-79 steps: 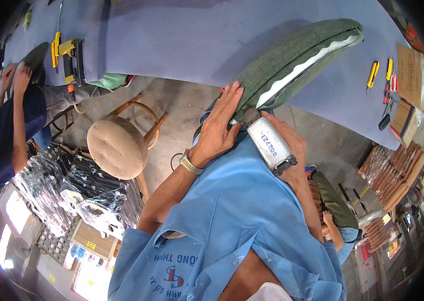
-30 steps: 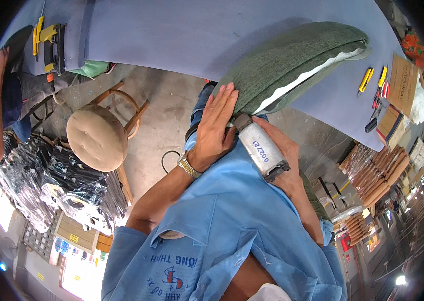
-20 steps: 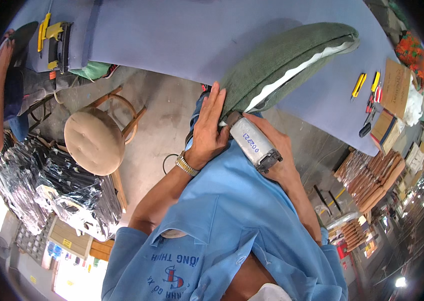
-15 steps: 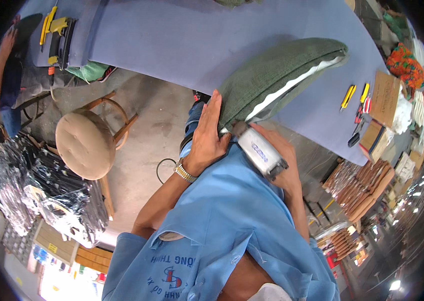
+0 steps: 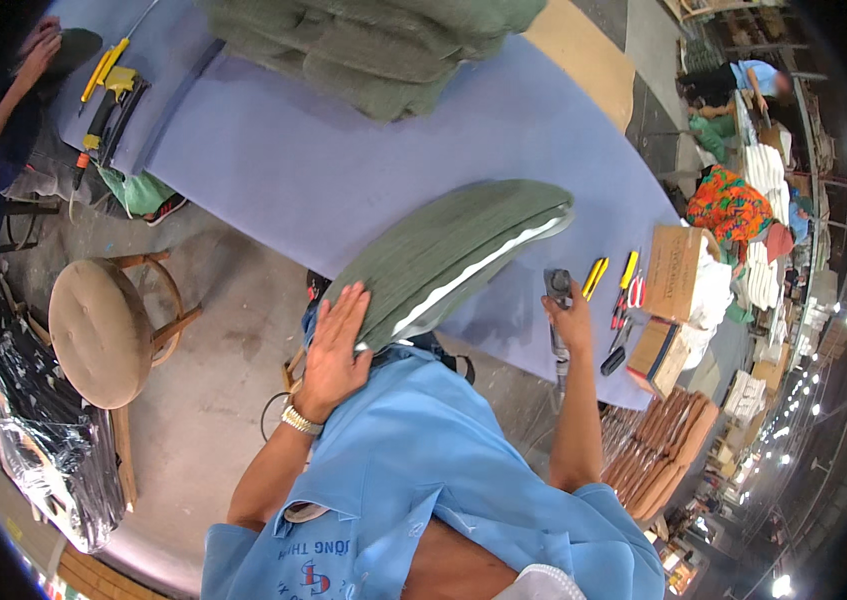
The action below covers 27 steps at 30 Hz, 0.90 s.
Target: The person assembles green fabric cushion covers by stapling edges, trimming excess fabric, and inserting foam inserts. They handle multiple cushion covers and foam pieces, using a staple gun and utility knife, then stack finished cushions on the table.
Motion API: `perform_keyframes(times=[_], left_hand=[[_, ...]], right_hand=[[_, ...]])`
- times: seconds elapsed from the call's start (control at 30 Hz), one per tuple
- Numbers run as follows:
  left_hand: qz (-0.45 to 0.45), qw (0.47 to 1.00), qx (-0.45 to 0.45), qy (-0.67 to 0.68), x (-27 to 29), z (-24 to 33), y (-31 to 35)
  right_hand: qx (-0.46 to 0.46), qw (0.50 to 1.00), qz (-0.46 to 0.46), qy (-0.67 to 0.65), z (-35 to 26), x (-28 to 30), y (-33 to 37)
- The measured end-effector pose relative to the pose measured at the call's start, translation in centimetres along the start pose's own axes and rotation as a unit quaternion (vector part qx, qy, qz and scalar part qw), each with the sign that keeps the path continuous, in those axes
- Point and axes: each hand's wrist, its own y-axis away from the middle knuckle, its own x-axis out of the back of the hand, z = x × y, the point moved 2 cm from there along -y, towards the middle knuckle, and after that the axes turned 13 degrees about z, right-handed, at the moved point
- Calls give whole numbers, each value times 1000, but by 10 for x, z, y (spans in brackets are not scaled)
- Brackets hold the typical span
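Observation:
A dark green padded seat cushion with a white strip along its underside edge rests tilted at the edge of the blue-grey table. My left hand lies flat against its near end, fingers stretched. Off to the right, my right hand is closed around a silver-grey staple gun, held apart from the cushion at the table's right side. Part of the tool is hidden by the fingers.
Yellow cutters and scissors lie near cardboard boxes. Green fabric is heaped at the back. A yellow-black staple gun sits far left, near another person's arm. A round stool stands left.
My right hand has carried the staple gun away from the cushion's near end, out to the right. My left hand stays on the cushion. The view has shifted.

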Motion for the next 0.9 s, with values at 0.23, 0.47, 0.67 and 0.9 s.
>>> perform_keyframes(times=[0.23, 0.47, 0.67, 0.9], left_hand=[[48, 996, 9, -69, -19, 18, 26], [49, 979, 70, -182, -77, 32, 68], [33, 985, 168, -17, -115, 50, 93], [383, 864, 147, 293, -65, 83, 27]], right_hand=[[-198, 825, -141, -511, -71, -68, 19], [-291, 725, -142, -608, -120, -109, 35], [-143, 803, -165, -555, -154, -52, 49], [550, 778, -219, -212, -327, 92, 45]])
